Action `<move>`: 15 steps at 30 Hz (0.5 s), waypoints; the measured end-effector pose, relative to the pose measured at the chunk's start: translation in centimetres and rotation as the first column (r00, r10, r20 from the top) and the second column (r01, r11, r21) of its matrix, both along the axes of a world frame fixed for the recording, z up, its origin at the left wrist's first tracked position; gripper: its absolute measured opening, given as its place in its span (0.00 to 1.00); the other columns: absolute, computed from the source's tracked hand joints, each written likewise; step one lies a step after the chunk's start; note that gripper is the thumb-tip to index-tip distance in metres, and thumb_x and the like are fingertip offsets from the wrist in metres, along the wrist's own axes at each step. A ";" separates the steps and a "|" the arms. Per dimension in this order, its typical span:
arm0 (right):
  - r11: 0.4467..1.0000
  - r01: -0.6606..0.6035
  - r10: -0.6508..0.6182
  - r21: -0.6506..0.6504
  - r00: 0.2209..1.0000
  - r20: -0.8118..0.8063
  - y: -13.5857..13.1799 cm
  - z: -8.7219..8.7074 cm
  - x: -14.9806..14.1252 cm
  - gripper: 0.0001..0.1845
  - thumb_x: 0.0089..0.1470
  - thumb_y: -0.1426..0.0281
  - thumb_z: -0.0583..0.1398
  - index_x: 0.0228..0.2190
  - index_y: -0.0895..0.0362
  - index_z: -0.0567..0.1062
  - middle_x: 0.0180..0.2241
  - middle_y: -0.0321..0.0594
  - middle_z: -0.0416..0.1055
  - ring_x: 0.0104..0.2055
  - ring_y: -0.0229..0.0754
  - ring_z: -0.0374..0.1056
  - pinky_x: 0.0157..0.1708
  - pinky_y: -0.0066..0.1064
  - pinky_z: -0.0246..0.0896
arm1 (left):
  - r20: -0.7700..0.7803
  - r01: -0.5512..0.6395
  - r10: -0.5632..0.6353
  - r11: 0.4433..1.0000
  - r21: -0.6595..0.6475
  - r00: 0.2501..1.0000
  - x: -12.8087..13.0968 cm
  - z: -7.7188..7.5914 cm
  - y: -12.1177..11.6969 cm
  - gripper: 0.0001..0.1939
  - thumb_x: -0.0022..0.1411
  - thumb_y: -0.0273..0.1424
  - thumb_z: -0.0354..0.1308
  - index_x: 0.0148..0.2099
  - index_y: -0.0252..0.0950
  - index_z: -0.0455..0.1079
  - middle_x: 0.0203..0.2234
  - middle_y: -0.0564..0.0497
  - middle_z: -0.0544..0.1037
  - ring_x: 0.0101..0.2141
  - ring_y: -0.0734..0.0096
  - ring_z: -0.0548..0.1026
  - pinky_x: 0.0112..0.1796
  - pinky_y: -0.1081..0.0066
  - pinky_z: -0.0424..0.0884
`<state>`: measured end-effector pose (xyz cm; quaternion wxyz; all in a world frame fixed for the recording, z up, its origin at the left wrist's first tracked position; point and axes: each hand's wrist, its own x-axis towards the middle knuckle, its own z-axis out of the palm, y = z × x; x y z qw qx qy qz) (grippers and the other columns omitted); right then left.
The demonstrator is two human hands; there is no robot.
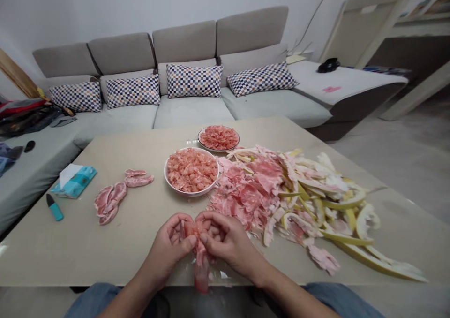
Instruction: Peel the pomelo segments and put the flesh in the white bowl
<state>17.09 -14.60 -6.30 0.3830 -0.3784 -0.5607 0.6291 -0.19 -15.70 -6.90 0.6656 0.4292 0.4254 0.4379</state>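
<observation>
Both hands meet over the table's near edge around a pink pomelo segment [201, 264], whose lower end hangs down between them. My left hand [173, 239] pinches one side of it with thumb and fingers. On the other side, my right hand [227, 238] grips it the same way, fingertips almost touching the left ones. Just beyond stands a white bowl [191, 193] heaped with peeled pomelo flesh [191, 169]. A dark-rimmed plate [201, 143] behind it carries more flesh. Unpeeled pomelo segments [110, 200] lie to the left.
A large pile of pink membranes [242, 186] and yellow-green pomelo rinds [346, 215] covers the table's right side. At the left are a blue tissue pack [75, 181] and a small teal-handled knife [55, 210]. A grey sofa [191, 111] with checkered cushions stands behind the table [140, 243].
</observation>
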 end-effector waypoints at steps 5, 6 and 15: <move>0.969 0.054 -0.111 0.239 0.967 0.230 0.4 0.3 0.7 0.17 0.52 0.66 0.62 0.44 0.55 0.72 0.28 0.34 0.68 0.24 0.34 0.62 0.23 0.25 0.57 | 0.002 -0.030 0.030 1.000 -0.003 1.000 0.2 0.7 -0.1 0.12 0.55 0.34 0.66 0.38 0.36 0.69 0.29 0.54 0.71 0.31 0.73 0.70 0.36 0.74 0.67; 0.965 0.062 -0.126 0.253 0.962 0.244 0.5 0.4 0.8 0.19 0.53 0.65 0.62 0.46 0.55 0.70 0.28 0.34 0.68 0.24 0.34 0.62 0.24 0.26 0.58 | -0.015 -0.046 0.046 0.999 -0.002 0.999 0.2 0.8 0.0 0.12 0.55 0.34 0.65 0.39 0.36 0.69 0.29 0.54 0.72 0.32 0.73 0.70 0.36 0.74 0.67; 0.966 0.142 -0.198 0.215 0.943 0.269 -0.3 -0.1 -0.3 0.16 0.50 0.62 0.66 0.36 0.55 0.67 0.25 0.30 0.61 0.24 0.34 0.58 0.24 0.26 0.53 | -0.108 -0.175 0.188 0.977 0.124 0.976 0.9 0.4 0.0 0.13 0.51 0.30 0.68 0.38 0.37 0.69 0.26 0.57 0.72 0.29 0.74 0.71 0.33 0.76 0.69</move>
